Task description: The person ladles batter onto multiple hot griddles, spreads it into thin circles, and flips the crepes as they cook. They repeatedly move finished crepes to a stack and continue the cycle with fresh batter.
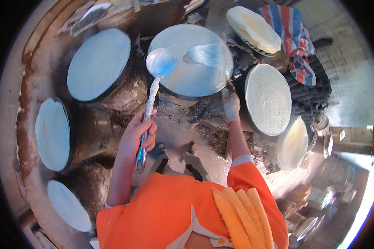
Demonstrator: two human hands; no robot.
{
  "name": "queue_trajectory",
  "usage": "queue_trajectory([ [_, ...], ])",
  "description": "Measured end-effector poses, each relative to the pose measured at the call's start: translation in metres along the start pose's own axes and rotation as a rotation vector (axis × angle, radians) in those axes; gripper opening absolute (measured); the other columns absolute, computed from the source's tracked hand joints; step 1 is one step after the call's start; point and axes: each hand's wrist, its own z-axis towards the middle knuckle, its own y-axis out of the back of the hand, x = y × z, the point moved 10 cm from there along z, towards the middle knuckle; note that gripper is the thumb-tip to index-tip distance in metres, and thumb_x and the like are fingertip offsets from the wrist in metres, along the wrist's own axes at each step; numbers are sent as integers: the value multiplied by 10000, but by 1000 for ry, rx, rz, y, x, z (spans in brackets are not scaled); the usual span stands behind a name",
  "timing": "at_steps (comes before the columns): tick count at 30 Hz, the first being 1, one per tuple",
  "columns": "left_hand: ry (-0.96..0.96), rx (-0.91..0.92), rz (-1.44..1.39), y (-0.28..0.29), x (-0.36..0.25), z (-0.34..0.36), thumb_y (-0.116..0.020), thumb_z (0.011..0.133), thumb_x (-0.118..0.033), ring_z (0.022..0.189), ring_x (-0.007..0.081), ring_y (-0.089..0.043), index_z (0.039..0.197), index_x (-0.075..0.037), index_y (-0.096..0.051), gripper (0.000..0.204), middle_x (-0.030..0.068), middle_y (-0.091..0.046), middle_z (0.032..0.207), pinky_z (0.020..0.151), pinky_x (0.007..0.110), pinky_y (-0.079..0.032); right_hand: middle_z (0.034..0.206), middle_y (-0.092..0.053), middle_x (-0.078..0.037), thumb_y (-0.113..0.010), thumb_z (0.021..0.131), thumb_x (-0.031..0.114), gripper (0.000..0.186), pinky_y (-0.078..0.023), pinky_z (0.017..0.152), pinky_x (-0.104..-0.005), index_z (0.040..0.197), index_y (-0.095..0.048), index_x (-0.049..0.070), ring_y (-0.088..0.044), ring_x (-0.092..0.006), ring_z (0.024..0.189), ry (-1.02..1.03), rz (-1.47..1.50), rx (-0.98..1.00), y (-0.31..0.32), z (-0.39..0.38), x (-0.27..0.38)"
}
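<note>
My left hand (143, 130) is wrapped round the handle of a ladle (161, 62). Its round bowl is coated in pale batter, and batter clings to the upper handle. The bowl hangs over the left part of a round griddle (183, 81) covered by a thin white batter sheet. At that griddle's near right rim is my right hand (231, 103), which looks pale, as if gloved or floury. Its fingers are drawn together at the rim; what they hold is too small and blurred to make out. A whitish smeared patch (205, 55) shows on the sheet.
More round griddles with pale sheets stand around me: upper left (99, 64), left (52, 135), lower left (69, 206) and right (268, 99). A stack of flatbreads (253, 29) lies at upper right beside a striped cloth (293, 37). Dark stacked briquettes (311, 91) sit behind.
</note>
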Motion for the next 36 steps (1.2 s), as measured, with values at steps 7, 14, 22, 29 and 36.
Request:
queue_trajectory([
  [7, -12, -37, -15, 7, -3, -3, -384, 930, -120, 367, 33, -319, 1190, -54, -428, 272, 17, -463, 713, 345, 194, -301, 1008, -581, -224, -519, 868, 253, 384, -481, 722, -377, 1223, -488, 109, -592, -326, 908, 39, -189, 301, -67, -27, 43],
  [14, -9, -69, 6, -1, 1, 11, -384, 936, -136, 367, 31, -317, 1183, -51, -431, 265, 13, -451, 703, 340, 196, -303, 1141, -578, -119, -481, 888, 224, 380, -448, 833, -298, 1258, -466, 138, -574, -229, 1007, -104, -30, 198, -44, 3, -3],
  [22, 53, -50, 62, -19, -6, 46, -405, 927, -128, 401, 36, -351, 1183, -65, -424, 264, 24, -452, 722, 370, 210, -313, 1096, -584, -160, -510, 862, 219, 380, -462, 802, -321, 1229, -491, 125, -582, -247, 999, -39, 71, 206, -39, 17, -6],
  [29, 22, 24, 339, -25, -50, 158, -435, 912, -134, 421, 59, -368, 1057, -49, -481, 174, 18, -468, 704, 402, 216, -321, 1101, -588, -149, -500, 868, 167, 369, -454, 813, -308, 1230, -489, 98, -589, -225, 972, 35, 351, 254, -40, -22, -10],
  [36, -107, -156, 576, -20, -73, 142, -464, 884, -129, 412, 88, -375, 861, -61, -425, 81, 32, -467, 676, 387, 255, -343, 998, -615, -53, -483, 881, 126, 355, -458, 632, -236, 1236, -490, 136, -535, -78, 744, -24, 543, 242, -6, -82, 7],
])
